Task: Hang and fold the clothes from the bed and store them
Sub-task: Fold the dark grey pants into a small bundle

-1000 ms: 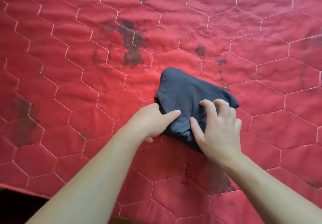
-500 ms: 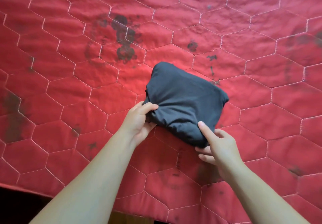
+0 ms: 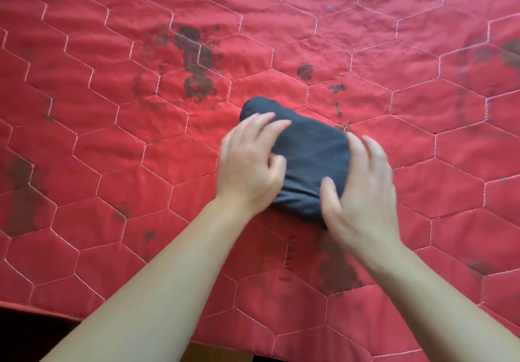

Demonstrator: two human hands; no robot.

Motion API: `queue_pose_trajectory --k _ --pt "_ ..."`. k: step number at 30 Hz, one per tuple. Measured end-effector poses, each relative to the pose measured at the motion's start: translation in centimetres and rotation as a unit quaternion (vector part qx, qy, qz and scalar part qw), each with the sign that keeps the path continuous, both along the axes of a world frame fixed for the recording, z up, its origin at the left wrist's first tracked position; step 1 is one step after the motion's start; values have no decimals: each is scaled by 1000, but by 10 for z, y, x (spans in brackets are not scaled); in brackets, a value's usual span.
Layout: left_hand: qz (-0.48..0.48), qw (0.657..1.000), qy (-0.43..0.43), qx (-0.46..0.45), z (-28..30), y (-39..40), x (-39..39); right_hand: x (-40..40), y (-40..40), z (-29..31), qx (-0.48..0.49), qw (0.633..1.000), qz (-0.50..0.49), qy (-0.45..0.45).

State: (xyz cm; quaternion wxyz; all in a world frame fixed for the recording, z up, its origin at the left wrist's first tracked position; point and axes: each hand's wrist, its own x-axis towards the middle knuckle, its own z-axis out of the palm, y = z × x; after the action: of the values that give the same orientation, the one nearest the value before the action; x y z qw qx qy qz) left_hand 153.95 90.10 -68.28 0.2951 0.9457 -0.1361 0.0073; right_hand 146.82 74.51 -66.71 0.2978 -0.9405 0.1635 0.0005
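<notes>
In the head view, our left hand lies on the left side of the folded dark garment, just right of frame centre on the red quilt. Its fingers are spread loose, grasping nothing, probably patting the bundle flat. Our right hand hovers blurred at the bundle's right side, fingers relaxed; we cannot tell if it touches. The quilt's near edge runs along the lower left, with bare quilt all around for sliding or lifting.

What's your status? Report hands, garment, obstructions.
Left hand and right hand open, flanking the folded dark garment. Garment lies on red quilt. Nothing in the way.
</notes>
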Motion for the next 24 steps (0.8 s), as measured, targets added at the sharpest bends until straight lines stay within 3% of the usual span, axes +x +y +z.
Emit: queue_pose_trajectory --k 2,6,10,14,20,24 --pt "-57 996 18 72 -10 -20 11 16 15 -16 -44 998 39 -28" --pt "-65 979 58 185 -50 -14 17 22 22 -62 -87 993 56 52" --pt "7 986 62 153 -61 -11 12 10 10 -78 -83 993 18 81" --pt "148 971 156 104 -59 -4 4 9 11 -69 -77 990 -70 92" --pt "169 965 165 114 -46 -6 -8 11 24 -49 108 942 -267 170" --pt "230 936 261 -51 -30 -18 -11 23 33 -41 233 883 -368 176"
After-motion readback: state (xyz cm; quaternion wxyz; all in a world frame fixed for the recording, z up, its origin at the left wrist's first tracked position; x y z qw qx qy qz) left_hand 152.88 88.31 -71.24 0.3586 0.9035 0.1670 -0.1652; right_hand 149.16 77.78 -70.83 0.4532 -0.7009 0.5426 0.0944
